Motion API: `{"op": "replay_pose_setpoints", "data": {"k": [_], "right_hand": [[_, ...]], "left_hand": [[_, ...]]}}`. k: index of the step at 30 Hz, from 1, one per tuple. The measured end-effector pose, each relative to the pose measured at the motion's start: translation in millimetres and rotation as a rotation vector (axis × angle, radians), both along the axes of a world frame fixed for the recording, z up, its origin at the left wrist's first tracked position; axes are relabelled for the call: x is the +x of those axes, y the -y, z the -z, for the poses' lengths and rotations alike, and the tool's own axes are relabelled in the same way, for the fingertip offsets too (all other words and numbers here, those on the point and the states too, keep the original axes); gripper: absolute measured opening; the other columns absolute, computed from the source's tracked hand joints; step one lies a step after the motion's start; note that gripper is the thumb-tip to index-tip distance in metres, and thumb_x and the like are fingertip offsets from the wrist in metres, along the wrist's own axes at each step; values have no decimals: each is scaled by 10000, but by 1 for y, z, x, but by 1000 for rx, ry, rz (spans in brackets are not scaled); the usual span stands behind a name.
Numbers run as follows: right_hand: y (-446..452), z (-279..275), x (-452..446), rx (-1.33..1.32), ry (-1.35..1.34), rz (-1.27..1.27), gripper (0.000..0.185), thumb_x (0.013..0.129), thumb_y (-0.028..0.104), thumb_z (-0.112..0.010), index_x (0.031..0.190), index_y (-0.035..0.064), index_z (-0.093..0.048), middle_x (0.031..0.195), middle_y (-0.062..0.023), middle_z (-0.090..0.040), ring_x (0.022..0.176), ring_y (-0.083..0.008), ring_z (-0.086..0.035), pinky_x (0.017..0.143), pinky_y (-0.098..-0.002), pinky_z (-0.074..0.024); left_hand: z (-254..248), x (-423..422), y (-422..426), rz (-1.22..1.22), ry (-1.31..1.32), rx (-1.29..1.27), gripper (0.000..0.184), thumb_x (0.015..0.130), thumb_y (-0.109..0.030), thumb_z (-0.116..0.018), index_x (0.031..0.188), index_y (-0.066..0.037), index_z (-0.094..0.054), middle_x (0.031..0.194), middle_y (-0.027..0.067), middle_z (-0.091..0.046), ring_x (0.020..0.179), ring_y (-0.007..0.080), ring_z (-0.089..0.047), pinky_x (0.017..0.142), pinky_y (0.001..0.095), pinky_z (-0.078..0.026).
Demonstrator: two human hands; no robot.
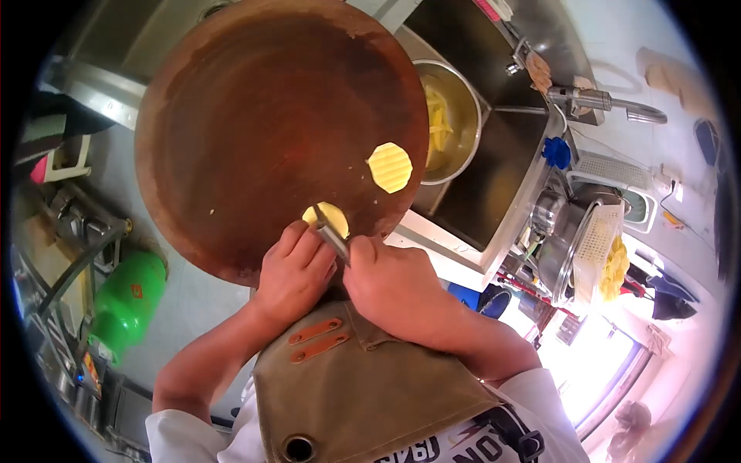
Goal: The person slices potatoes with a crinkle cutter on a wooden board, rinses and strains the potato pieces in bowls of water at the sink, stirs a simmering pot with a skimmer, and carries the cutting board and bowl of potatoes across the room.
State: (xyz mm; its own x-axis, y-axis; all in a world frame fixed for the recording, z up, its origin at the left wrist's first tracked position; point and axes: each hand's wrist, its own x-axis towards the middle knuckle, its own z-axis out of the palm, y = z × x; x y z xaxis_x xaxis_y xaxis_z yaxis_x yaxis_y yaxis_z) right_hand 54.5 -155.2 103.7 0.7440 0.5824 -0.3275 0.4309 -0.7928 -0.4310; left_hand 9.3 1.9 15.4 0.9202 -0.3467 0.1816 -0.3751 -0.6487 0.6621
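Near the lower edge of a round reddish-brown board (270,116) lies a pale yellow slice (335,219). My left hand (299,266) has its fingers bent down at the left side of this slice, with the fingertips touching it. My right hand (394,282) is wrapped round the handle of a knife (332,235), whose narrow blade crosses the slice beside my left fingertips. A ridged yellow slice (390,168) lies flat on the board, up and to the right. The fist hides most of the knife's handle.
A metal bowl (472,116) with yellow strips (437,123) stands in the sink (494,181), right of the board. Beyond are a faucet (587,99) and a white basket (596,247) with yellow pieces (614,268). A green gas cylinder (130,302) stands at lower left.
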Motion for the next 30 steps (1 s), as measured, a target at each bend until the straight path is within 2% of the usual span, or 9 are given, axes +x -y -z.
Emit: {"op": "replay_pose_setpoints", "data": {"k": [7,9,12,17,20,30], "right_hand": [[3,33,11,-117,-76,35,194,829,176,-582,820,3,-496,632,-146,-586,554,-310,-613,490,-407,-485],[8,26,13,-111,-17,70,198,862,172,-557,821,-10,-493,616,-173,-587,572,-339,-613,508,-443,-477],[10,3,19,-66,-46,194,198,860,157,-559,816,-20,-483,596,-184,-572,559,-339,-606,487,-434,-460],[-8,-13,-1,-41,-24,-4,190,852,144,-567,829,-20,-474,525,-137,-543,453,-321,-559,454,-420,-442],[-11,-9,-4,-139,-26,-104,133,782,147,-560,735,26,-587,775,-116,-524,614,-242,-608,465,-360,-493],[-16,-9,-5,-185,-93,-121,124,770,131,-564,749,10,-580,764,-132,-529,601,-252,-610,472,-355,-502]], "left_hand": [[-3,1,0,-24,22,-35,344,651,-14,-677,987,-32,-607,1044,103,-562,933,285,-561,721,347,-527],[3,-4,-2,-49,74,-87,339,653,10,-678,984,-20,-610,1032,105,-567,918,283,-570,720,351,-530],[8,-10,-10,-99,111,-142,324,657,35,-681,971,-4,-612,1014,106,-573,899,282,-581,718,355,-532],[11,-14,-13,-78,132,-220,314,646,19,-686,951,3,-615,1005,111,-570,912,280,-579,727,353,-530],[9,-10,-12,-62,136,-219,326,632,0,-688,949,5,-614,1004,113,-566,922,281,-576,733,353,-527],[13,-13,-7,-105,103,-198,300,644,-28,-683,934,7,-617,1008,115,-563,933,279,-576,737,349,-529]]}}
